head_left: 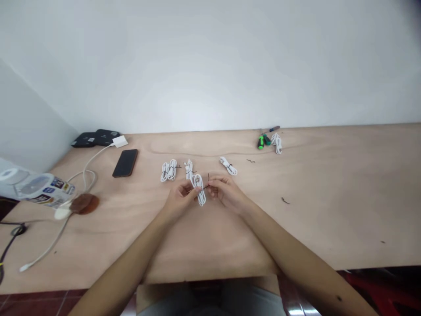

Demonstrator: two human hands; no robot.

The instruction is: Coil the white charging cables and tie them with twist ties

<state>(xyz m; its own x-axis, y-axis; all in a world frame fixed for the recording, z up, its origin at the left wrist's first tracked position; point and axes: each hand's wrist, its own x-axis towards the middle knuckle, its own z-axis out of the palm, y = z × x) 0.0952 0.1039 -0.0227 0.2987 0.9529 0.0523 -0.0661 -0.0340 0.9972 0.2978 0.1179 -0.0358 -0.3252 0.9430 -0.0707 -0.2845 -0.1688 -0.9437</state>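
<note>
A coiled white cable (201, 198) is pinched in my left hand (183, 193), held just above the table. My right hand (223, 189) grips a thin black twist tie (208, 179) that runs across to the coil's middle. Just behind the held coil lies a tied white cable bundle (188, 169). Two more tied bundles (169, 170) rest side by side to the left of it. Another bundle (228, 166) with a black tie lies beyond my right hand.
Loose black twist ties (285, 200) lie to the right. Screwdrivers (261, 141) and a white cable coil (276, 143) are at the back right. On the left are a phone (125, 163), black boxes (107, 137), a charging cable (84, 169), and a plastic bottle (36, 188) on its side.
</note>
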